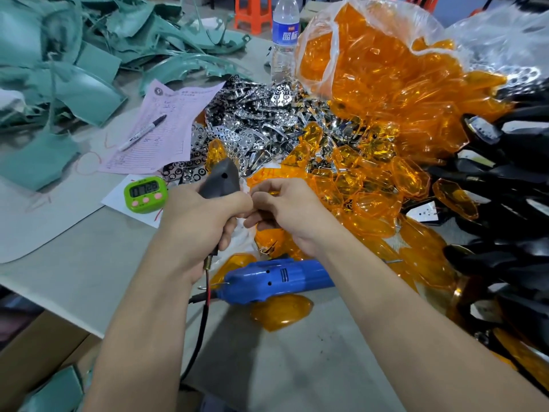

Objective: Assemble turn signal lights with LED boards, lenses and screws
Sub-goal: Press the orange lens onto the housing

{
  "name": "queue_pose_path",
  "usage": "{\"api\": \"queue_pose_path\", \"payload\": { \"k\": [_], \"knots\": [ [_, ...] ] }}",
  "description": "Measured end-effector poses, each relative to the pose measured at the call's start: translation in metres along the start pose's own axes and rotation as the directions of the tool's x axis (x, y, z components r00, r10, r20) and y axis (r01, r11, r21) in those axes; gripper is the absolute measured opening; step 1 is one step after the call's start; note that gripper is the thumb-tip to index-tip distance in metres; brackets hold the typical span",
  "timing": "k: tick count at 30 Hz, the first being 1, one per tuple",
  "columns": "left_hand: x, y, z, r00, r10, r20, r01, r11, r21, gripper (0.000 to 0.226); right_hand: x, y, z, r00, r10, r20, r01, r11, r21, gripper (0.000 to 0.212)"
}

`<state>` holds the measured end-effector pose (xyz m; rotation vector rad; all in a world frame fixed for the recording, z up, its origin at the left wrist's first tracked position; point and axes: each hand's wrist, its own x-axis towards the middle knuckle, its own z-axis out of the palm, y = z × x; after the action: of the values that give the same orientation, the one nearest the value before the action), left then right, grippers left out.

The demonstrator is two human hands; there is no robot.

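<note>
Gripping grey signal housing [221, 182] in left hand [202, 218], steadying for fitting.
Curling right hand [286, 209] fingers beside it; whether holding anything not discernible.

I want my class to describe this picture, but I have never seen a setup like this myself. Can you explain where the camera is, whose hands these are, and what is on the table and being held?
There is no machine here. A person works with bare hands, and the one camera sits on their head, looking down. The left hand grips a grey lamp housing with wires hanging from it. The right hand curls its fingers beside the housing; what they pinch is hidden. On the table lie a blue power tool, probably a screwdriver, heaps of orange lenses, shiny reflectors, black housings, a green timer, and a pink form with a marker.
</note>
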<state>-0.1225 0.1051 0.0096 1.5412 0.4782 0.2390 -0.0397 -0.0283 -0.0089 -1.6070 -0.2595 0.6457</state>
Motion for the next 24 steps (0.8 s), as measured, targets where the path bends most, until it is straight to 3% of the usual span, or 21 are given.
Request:
{"api": "queue_pose_path", "payload": {
  "k": [2, 6, 8, 11, 14, 19, 24],
  "knots": [
    [0.002, 0.008, -0.005, 0.999, 0.028, -0.017, -0.028, 1.000, -0.011, 0.007, 0.007, -0.002, 0.007, 1.000, 0.003, 0.031, -0.001, 0.998, -0.062, 0.009],
    [0.006, 0.014, -0.009, 1.000, 0.009, -0.014, -0.009, 1.000, -0.023, 0.009, 0.016, -0.006, 0.010, 0.998, -0.056, 0.031, 0.064, 0.927, -0.369, 0.012],
    [0.005, 0.011, -0.005, 1.000, -0.006, -0.012, 0.005, 0.999, -0.032, 0.010, 0.008, -0.012, -0.002, 0.994, -0.104, -0.021, 0.086, 0.909, -0.407, 0.014],
    [0.002, 0.004, 0.006, 0.999, -0.040, 0.008, 0.040, 0.999, -0.036, 0.013, -0.021, -0.026, -0.026, 0.961, -0.197, -0.194, 0.154, 0.964, -0.217, 0.013],
    [-0.007, 0.003, 0.030, 0.997, -0.021, 0.070, 0.020, 1.000, 0.018, 0.024, -0.059, -0.038, -0.040, 0.905, -0.290, -0.310, 0.290, 0.956, -0.045, 0.016],
    [-0.022, 0.005, 0.071, 0.989, 0.063, 0.136, -0.085, 0.984, 0.158, 0.028, -0.092, -0.032, -0.044, 0.866, -0.342, -0.366, 0.362, 0.932, -0.013, 0.021],
    [-0.032, 0.003, 0.090, 0.979, 0.079, 0.190, -0.111, 0.980, 0.165, 0.033, -0.099, -0.019, -0.052, 0.819, -0.383, -0.427, 0.395, 0.917, -0.064, 0.029]
  ]
}}
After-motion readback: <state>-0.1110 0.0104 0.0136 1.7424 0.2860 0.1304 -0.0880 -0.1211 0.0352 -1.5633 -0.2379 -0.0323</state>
